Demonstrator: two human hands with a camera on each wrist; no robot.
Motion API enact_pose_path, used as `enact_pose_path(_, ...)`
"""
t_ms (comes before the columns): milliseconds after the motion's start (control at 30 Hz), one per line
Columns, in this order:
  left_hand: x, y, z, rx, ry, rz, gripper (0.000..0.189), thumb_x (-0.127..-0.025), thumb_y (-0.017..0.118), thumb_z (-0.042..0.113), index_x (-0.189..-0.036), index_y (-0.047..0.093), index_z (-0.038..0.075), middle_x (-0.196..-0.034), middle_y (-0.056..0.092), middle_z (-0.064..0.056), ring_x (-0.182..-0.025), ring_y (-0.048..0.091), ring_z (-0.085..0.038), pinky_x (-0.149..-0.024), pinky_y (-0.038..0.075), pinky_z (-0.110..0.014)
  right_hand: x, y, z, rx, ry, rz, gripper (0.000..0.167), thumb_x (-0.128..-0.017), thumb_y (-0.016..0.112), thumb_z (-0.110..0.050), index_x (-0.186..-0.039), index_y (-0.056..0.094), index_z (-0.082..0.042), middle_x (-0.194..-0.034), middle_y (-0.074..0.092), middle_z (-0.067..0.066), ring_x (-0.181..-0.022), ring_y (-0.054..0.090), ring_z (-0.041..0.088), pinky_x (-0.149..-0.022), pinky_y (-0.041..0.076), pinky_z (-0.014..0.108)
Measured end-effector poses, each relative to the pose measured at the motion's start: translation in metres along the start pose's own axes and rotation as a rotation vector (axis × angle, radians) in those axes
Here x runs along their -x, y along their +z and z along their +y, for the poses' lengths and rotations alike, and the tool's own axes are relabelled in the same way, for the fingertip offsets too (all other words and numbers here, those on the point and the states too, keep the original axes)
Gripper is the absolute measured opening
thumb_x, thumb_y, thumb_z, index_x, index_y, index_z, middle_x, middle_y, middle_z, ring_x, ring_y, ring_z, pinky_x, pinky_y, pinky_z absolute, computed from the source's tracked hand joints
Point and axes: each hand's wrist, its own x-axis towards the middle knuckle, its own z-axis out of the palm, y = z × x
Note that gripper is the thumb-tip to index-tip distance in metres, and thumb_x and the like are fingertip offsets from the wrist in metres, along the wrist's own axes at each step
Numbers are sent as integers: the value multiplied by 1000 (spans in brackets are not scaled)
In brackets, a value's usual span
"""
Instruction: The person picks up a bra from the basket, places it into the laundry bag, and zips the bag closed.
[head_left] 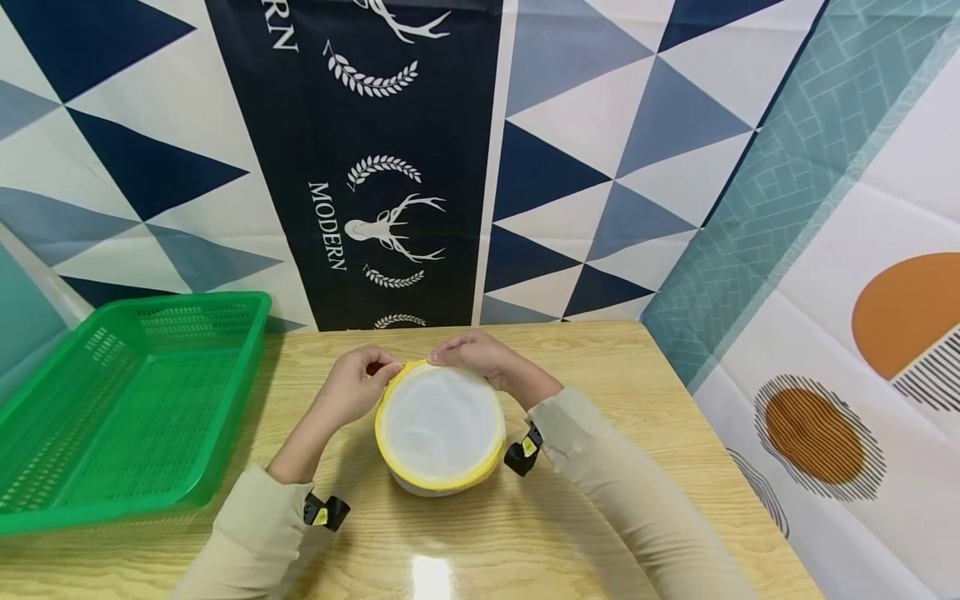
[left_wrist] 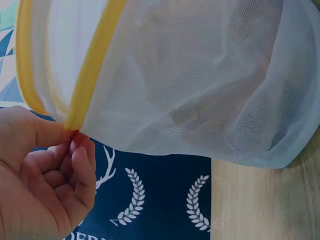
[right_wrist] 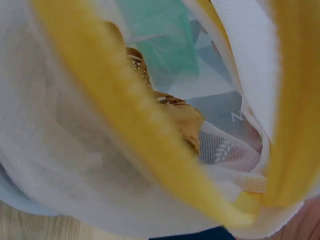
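A round white mesh laundry bag [head_left: 442,421] with yellow zipper trim stands on the table between my hands. At its far left edge, my left hand [head_left: 356,385] pinches the yellow trim between thumb and index finger; the other fingers are curled. In the left wrist view the yellow zipper edge [left_wrist: 97,55] runs down to those fingertips. My right hand [head_left: 480,354] holds the far rim, thumb on top and fingers mostly hidden behind. Through the parted zipper, the right wrist view shows a tan lace-trimmed garment [right_wrist: 182,120] inside the bag.
A green plastic basket [head_left: 206,467] with perforated sides stands at the left. The wood-grain table [head_left: 592,367] ends at the back against a patterned wall covering [head_left: 397,167]. Another printed covering [head_left: 810,333] lies along the right side.
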Motion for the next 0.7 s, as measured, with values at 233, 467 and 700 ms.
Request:
enact_pose_path(233,-4,2,1,12,26,-1,17,-94,57,18,-97,67,5,-89,64,-10,-77,50,-19,-65,43,-26,1,-2,-2,145,-69,-55,31,-94,55,-29,-110,67,-5,-98,67,6,-71,64,8,-65,55,25)
enact_pose_path(467,-7,2,8,20,45,-22,18,-93,58,20,-98,68,5,-87,63,-9,-74,49,-19,-63,41,-27,3,-2,-7,296,-153,-67,26,-90,63,-29,-107,70,-12,-106,68,3,-82,64,11,-71,54,25)
enact_pose_path(700,-5,3,11,27,26,-41,18,-93,59,22,-96,68,7,-88,63,-8,-78,50,-20,-65,44,-27,5,-3,-7,305,-157,-65,22,-88,65,-24,-104,71,-9,-105,69,4,-76,64,9,-67,54,24)
